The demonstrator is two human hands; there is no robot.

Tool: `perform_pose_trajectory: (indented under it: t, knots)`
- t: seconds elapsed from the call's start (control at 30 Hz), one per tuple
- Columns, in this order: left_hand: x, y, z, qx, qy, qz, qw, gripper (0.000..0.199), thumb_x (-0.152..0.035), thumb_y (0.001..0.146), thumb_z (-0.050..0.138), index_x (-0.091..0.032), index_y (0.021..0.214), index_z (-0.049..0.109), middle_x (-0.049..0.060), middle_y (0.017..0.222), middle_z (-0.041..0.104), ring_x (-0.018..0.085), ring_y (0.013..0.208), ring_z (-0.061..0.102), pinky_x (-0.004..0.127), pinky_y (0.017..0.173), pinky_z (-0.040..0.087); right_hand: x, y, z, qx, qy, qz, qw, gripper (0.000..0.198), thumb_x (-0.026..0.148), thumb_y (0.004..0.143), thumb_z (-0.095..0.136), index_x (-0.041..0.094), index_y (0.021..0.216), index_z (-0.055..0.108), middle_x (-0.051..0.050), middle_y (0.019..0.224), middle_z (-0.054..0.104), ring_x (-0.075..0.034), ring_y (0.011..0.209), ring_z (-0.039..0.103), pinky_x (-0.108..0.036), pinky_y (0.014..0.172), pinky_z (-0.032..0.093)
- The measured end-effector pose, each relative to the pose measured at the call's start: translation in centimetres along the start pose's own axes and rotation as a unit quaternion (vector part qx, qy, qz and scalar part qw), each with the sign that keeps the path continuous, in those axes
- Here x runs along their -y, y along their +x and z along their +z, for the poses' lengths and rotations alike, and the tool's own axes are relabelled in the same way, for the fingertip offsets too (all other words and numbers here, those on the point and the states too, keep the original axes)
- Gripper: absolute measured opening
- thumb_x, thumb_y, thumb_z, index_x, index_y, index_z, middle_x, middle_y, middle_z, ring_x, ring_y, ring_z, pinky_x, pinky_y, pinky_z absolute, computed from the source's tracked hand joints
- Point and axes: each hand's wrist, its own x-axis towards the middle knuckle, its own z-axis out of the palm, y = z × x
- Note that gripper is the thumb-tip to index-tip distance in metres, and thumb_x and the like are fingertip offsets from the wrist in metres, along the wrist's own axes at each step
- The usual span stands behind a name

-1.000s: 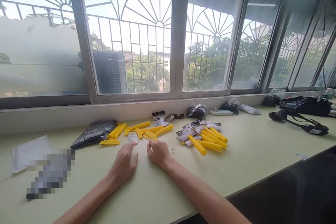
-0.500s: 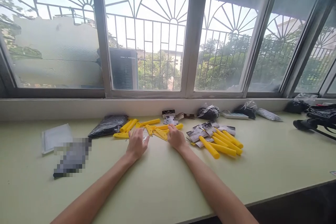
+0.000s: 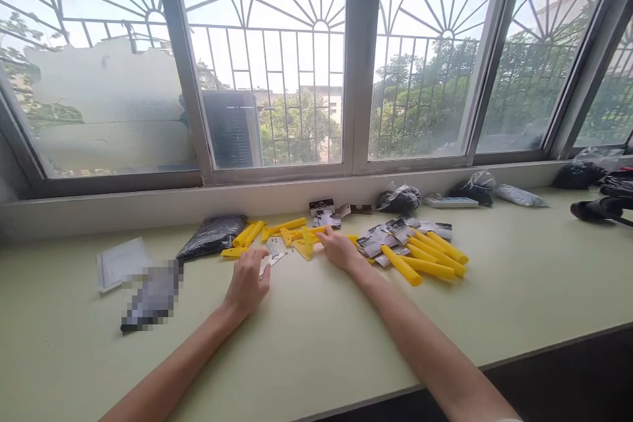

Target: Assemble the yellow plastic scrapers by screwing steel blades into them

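My left hand (image 3: 247, 282) is closed, thumb and fingers curled at the edge of a flat, silvery-clear piece (image 3: 275, 257) with small dark specks around it. My right hand (image 3: 340, 250) is closed on a yellow plastic scraper (image 3: 307, 237), its wide triangular head toward the left. Loose yellow triangular heads (image 3: 286, 237) and yellow tubular handles (image 3: 247, 235) lie just beyond both hands. To the right of my right hand, several yellow handles (image 3: 401, 266) rest on printed grey cards (image 3: 378, 240).
A dark plastic-wrapped packet (image 3: 212, 236), a white flat pouch (image 3: 121, 266) and a pixelated dark object (image 3: 152, 297) lie left. Dark-filled clear bags (image 3: 399, 198) and a pale flat box (image 3: 451, 202) line the window wall. The pale green table's front edge (image 3: 376, 402) crosses below.
The view has tilted and shifted a little. My left hand has drawn back toward me, showing more of the silvery piece. My right hand now has a yellow scraper lifted among the loose parts.
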Motion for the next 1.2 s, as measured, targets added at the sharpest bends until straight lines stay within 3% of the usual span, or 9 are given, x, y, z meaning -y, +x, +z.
perform_pose_trajectory:
  t: [0.2,0.37,0.5,0.63,0.73,0.83,0.9,1.07,1.2]
  knots:
    - [-1.4,0.1,0.6,0.043,0.033,0.034,0.998,0.026,-0.021,0.096,0.051,-0.017,0.119,0.060,0.015,0.118,0.068,0.034,0.113,0.061,0.050,0.095,0.049,0.9,-1.5,-2.5,-0.112,0.120,0.044,0.985,0.038,0.035,0.101,0.065,0.018,0.135,0.058,-0.011,0.134,0.061,-0.026,0.112,0.065,-0.047,0.093,0.058]
    - [-2.3,1.8,2.0,0.101,0.053,0.103,0.988,0.033,-0.014,0.101,0.049,-0.019,0.132,0.059,0.013,0.134,0.063,0.027,0.125,0.058,0.046,0.105,0.048,2.7,-1.2,-4.8,-0.176,0.304,0.099,0.931,0.034,0.038,0.103,0.062,0.018,0.130,0.061,-0.010,0.128,0.063,-0.024,0.108,0.066,-0.046,0.093,0.057]
    - [-3.4,5.0,4.0,0.154,0.079,0.140,0.975,0.038,-0.033,0.098,0.065,-0.018,0.133,0.060,0.012,0.140,0.059,0.030,0.126,0.059,0.055,0.106,0.049,3.3,-1.1,-5.6,-0.101,0.470,0.118,0.869,0.031,0.039,0.103,0.062,0.017,0.124,0.063,-0.008,0.117,0.067,-0.020,0.095,0.069,-0.038,0.082,0.060]
    - [-5.9,6.0,4.5,0.218,0.078,0.182,0.956,0.020,-0.028,0.101,0.061,-0.015,0.114,0.067,0.009,0.118,0.069,0.025,0.114,0.065,0.054,0.105,0.049,1.3,-3.1,-6.4,0.050,0.603,0.118,0.788,0.030,0.041,0.103,0.062,0.014,0.115,0.064,-0.004,0.098,0.067,-0.013,0.073,0.066,-0.028,0.064,0.058]
    - [-8.7,3.8,3.1,0.241,0.060,0.227,0.942,0.029,-0.013,0.104,0.038,-0.016,0.110,0.066,0.013,0.115,0.070,0.028,0.122,0.061,0.066,0.120,0.028,-1.2,-4.9,-7.4,0.114,0.679,0.113,0.717,0.036,0.049,0.104,0.056,0.014,0.103,0.064,0.004,0.074,0.056,-0.007,0.052,0.049,-0.019,0.046,0.042]
    - [-11.4,0.5,0.4,0.262,0.029,0.269,0.926,0.036,-0.025,0.105,0.036,-0.016,0.134,0.054,0.017,0.138,0.061,0.030,0.139,0.049,0.065,0.124,0.023,-3.5,-6.1,-7.9,0.111,0.743,0.108,0.651,0.045,0.056,0.105,0.050,0.014,0.095,0.062,0.010,0.059,0.035,-0.005,0.043,0.030,-0.016,0.039,0.025]
    - [-12.5,-1.4,-1.4,0.287,0.006,0.293,0.912,0.047,-0.041,0.105,0.040,-0.019,0.147,0.044,0.016,0.147,0.055,0.030,0.144,0.044,0.061,0.126,0.024,-4.5,-6.6,-7.8,0.099,0.774,0.111,0.615,0.044,0.056,0.105,0.050,0.015,0.094,0.061,0.010,0.059,0.032,-0.005,0.043,0.026,-0.017,0.038,0.023]
    - [-12.9,-3.4,-3.4,0.345,-0.055,0.250,0.903,0.066,-0.060,0.102,0.040,-0.022,0.156,0.035,0.017,0.159,0.043,0.035,0.152,0.034,0.066,0.126,0.017,-4.3,-6.9,-6.6,0.105,0.814,0.127,0.557,0.037,0.051,0.105,0.054,0.015,0.098,0.060,0.008,0.065,0.043,-0.004,0.044,0.031,-0.017,0.039,0.026]
    - [-12.2,-3.1,-2.6,0.295,-0.045,0.213,0.930,0.066,-0.058,0.102,0.042,-0.025,0.159,0.033,0.015,0.155,0.047,0.034,0.145,0.044,0.062,0.123,0.030,-2.4,-6.9,-6.4,0.139,0.817,0.132,0.545,0.037,0.052,0.103,0.054,0.015,0.102,0.062,0.007,0.063,0.039,-0.006,0.046,0.028,-0.017,0.040,0.022]
